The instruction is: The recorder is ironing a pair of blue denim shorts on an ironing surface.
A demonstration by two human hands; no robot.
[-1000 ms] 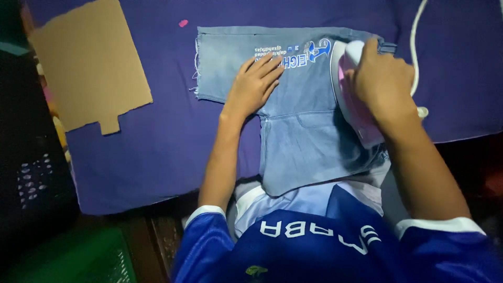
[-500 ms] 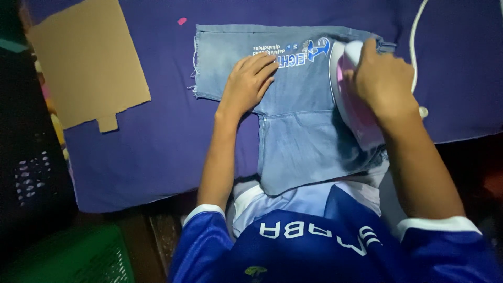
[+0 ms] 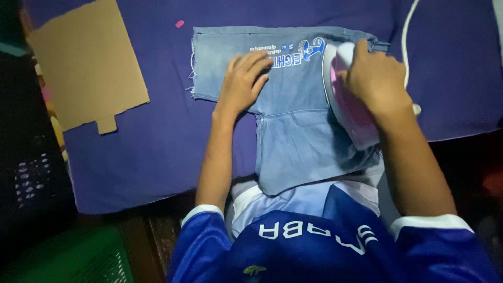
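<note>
Purple cloth covers the work surface; at upper right the right hand is clenched around a pink-and-white iron resting on light blue denim at centre; the left hand lies flat and unclenched on the denim; brown cardboard sits upper left.

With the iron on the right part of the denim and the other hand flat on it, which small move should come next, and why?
Probably slide the iron leftward: the right hand grips it at the denim's right edge, while the left hand flattens the unpressed part.
</note>
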